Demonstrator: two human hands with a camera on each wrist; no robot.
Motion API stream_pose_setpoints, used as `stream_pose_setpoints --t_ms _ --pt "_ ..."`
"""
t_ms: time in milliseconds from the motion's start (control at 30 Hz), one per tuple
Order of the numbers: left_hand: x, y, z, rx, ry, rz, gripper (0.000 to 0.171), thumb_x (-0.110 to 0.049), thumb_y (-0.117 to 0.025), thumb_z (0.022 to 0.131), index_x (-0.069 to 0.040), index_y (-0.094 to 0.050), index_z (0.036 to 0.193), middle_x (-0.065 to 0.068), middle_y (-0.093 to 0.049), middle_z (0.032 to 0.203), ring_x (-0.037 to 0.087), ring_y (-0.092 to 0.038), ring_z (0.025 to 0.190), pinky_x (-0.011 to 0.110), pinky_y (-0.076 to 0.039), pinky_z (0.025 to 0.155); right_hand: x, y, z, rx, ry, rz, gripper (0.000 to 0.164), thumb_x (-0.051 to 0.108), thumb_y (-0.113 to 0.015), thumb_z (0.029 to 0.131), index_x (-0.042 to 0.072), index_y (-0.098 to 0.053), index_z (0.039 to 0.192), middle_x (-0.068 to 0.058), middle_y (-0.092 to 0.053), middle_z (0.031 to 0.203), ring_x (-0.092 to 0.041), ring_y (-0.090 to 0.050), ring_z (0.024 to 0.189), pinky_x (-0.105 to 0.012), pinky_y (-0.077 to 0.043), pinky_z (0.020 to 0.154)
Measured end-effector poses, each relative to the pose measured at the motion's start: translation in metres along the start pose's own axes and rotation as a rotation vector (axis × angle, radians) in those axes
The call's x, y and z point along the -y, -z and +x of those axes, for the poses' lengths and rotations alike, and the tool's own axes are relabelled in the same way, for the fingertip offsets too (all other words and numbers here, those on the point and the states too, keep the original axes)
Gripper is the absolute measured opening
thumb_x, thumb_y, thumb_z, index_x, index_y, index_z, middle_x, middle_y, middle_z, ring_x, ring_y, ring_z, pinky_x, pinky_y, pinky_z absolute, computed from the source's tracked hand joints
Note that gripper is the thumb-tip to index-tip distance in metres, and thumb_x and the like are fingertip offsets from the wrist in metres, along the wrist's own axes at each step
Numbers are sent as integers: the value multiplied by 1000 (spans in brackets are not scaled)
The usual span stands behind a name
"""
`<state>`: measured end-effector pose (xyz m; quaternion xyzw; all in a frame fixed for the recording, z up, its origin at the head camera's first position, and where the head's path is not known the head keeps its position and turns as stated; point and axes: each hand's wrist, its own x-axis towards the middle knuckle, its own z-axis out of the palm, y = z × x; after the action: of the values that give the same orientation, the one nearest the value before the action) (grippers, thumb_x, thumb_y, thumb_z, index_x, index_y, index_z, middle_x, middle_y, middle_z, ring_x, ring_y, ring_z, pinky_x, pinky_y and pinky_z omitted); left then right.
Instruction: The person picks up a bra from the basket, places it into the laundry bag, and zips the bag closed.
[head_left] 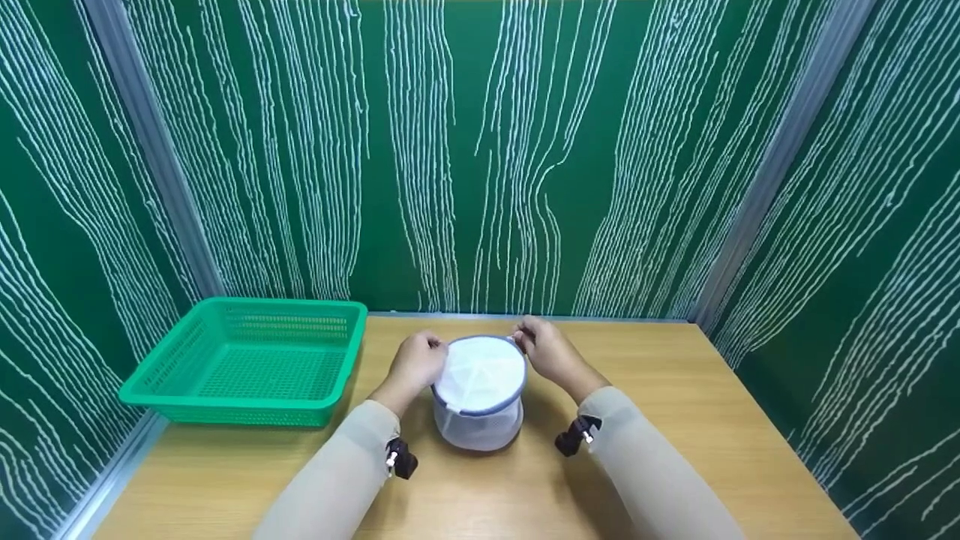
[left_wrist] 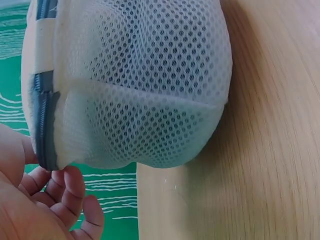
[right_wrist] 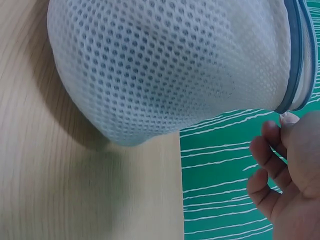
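Note:
A white mesh laundry bag (head_left: 478,433) stands on the wooden table, its round white lid (head_left: 482,373) edged by a blue-grey zipper (left_wrist: 46,127). At the left of the rim, my left hand (head_left: 417,363) pinches the zippered edge between thumb and fingers. My right hand (head_left: 553,355) pinches at the far right of the rim with thumb and index finger, the other fingers curled loosely. Two blue bands with a narrow gap between them show near that hand in the right wrist view. A pale tab covers part of the zipper in the left wrist view.
A green plastic basket (head_left: 238,411) with perforated sides sits on the table (head_left: 637,450) to the left. Green panels (head_left: 510,150) with white wavy lines enclose the back and both sides, joined by grey metal posts (head_left: 780,157).

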<state>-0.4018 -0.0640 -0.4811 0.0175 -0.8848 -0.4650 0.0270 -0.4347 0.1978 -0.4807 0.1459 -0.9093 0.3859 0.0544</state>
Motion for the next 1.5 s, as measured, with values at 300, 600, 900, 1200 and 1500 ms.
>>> stream_pose_setpoints --t_ms 300,600,900,1200,1500 --pt "-17 -10 -3 52 -85 26 39 -15 -55 114 -10 -72 148 14 -64 152 35 -61 148 53 -51 128 4 0 -2 22 64 -19 16 0 -69 110 8 -83 113 -11 -83 113 -25 -79 107 -39 -70 94" --pt "-34 -18 0 114 -175 70 35 -24 -58 118 -10 -75 145 13 -68 156 35 -60 153 54 -46 132 6 -1 2 18 164 -55 13 6 -74 109 7 -86 113 -11 -86 112 -24 -81 103 -37 -70 87" --pt "-33 -20 2 110 -189 80 21 -24 -67 115 -12 -83 117 9 -79 127 28 -72 123 50 -59 113 6 -3 0 29 229 -104 10 9 -73 111 12 -82 108 -7 -83 108 -25 -80 106 -40 -70 92" --pt "-28 -17 1 70 -112 92 23 -29 -62 118 -14 -80 117 7 -79 120 26 -72 113 49 -61 105 5 -3 -1 13 191 -82 14 6 -72 111 14 -82 106 -5 -83 106 -22 -80 105 -38 -70 93" --pt "-19 -16 -1 31 1 75 29 -29 -55 120 -10 -77 126 9 -76 121 27 -69 111 50 -61 107 -2 3 -3 -41 188 -75 12 5 -73 110 11 -82 107 -7 -84 107 -23 -80 105 -38 -70 93"
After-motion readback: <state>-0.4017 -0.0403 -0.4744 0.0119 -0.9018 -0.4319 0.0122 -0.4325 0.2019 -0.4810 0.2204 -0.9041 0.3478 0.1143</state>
